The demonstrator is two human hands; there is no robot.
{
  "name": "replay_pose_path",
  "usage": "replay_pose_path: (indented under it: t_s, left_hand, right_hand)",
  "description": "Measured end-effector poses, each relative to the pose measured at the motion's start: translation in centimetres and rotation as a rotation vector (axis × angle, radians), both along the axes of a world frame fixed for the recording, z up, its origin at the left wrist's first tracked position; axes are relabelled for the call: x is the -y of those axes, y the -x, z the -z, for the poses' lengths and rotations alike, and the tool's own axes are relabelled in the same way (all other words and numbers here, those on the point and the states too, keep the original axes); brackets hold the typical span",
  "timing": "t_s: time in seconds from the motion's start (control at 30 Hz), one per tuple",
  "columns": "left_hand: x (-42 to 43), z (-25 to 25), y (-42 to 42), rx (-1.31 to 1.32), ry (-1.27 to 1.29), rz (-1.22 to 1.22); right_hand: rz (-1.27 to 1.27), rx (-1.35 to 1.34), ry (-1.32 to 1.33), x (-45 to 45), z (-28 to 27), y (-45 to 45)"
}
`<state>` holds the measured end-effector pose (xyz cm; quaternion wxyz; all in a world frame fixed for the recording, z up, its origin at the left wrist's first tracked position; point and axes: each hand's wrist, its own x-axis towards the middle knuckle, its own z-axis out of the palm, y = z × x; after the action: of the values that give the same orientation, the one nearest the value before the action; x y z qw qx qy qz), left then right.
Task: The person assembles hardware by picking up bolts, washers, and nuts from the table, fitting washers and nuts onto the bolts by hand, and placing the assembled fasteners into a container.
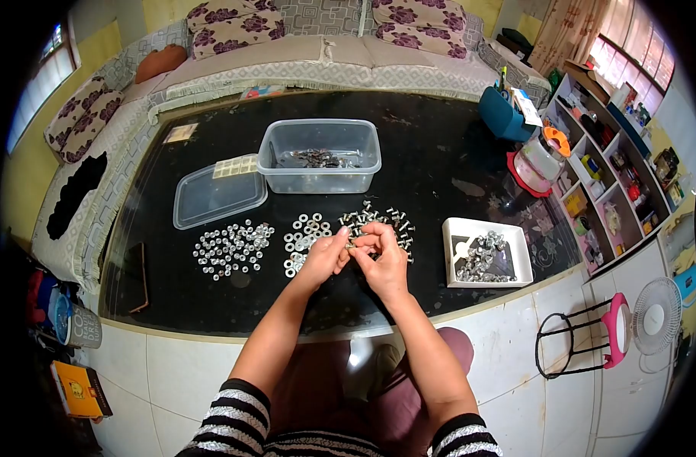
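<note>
Black and glossy, the counter [432,183] is a busy spot here, with 2 bare hands meeting over its near side. Right behind them, a scatter of bolts [397,221] spreads out, partly covered by the right hand [384,266]. Flat washers [293,247] crowd up beside the left hand [326,257], some of them hidden by it, and farther left there's a separate patch of small ring-like metal parts [230,247].

Beyond the bolts stands the clear plastic tub [321,183], metal pieces lying on its bottom; the translucent lid [218,199] lies flat to its left, a pale gridded piece [235,166] on top. Over on the right, the white tray [451,278] holds a heap of shiny metal parts [485,255], well apart from the hands. A dark phone-like slab [137,276] lies near the left edge, and a jar with an orange top [542,158] stands at the far right.

And the small metal piece [351,246]? It's up between both hands, above the counter, pinched by the fingers of each. It looks dull and yellowish, mostly covered by fingertips, too small to make out its exact shape.
</note>
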<state>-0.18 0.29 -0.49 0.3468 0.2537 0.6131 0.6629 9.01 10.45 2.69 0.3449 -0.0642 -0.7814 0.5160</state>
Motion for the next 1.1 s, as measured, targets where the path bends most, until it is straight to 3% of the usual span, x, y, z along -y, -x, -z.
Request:
replay_pose_path:
  t_s: [0.1, 0.23, 0.33, 0.43, 0.53, 0.73, 1.1]
  left_hand:
    - [0.2, -1.4, -0.3, -0.006, -0.158, -0.008]
    - [0.1, -0.8, -0.1, -0.068, -0.113, 0.092]
    - [0.0, -0.4, -0.1, 0.031, -0.078, 0.087]
    - [0.2, -0.5, -0.1, -0.031, 0.001, 0.001]
    - [0.1, -2.2, -1.0, 0.003, -0.138, -0.031]
    - [-0.1, -0.9, -0.5, 0.002, -0.11, 0.076]
    - [0.0, -1.1, -0.5, -0.036, -0.078, 0.057]
  right_hand:
    - [0.008, -0.024, 0.044, -0.1, 0.0, 0.1]
    - [0.008, -0.014, 0.059, -0.2, 0.0, 0.0]
    - [-0.008, -0.007, 0.041, -0.1, 0.1, 0.0]
    - [-0.005, -0.017, 0.033, -0.1, 0.1, 0.0]
    - [0.0, -0.025, 0.07, -0.1, -0.5, -0.1]
    - [0.002, 0.001, 0.042, -0.1, -0.2, -0.2]
    - [-0.007, -0.014, 0.034, -0.1, 0.2, 0.0]
